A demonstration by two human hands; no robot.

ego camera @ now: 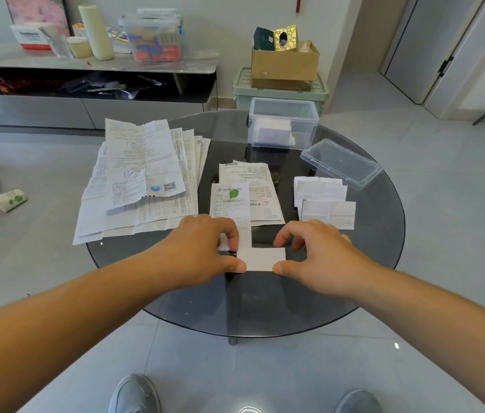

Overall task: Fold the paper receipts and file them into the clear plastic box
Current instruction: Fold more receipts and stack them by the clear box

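Note:
A small white folded receipt [260,258] lies near the front of the round glass table [378,263]. My left hand [205,248] pinches its left end and my right hand [315,251] pinches its right end. Beyond it lie two printed receipts [244,195], one with a green mark. Folded white receipts [324,201] are stacked on the right. A large pile of unfolded papers [139,180] covers the left side. The clear plastic box [283,123] stands open at the back with some paper inside; its lid [341,163] lies beside it.
A crumpled paper packet [8,199] lies on the floor at left. Behind the table stand a green bin [280,90] with a cardboard box on it, and a low shelf [92,64] holding containers. My shoes show below the table edge.

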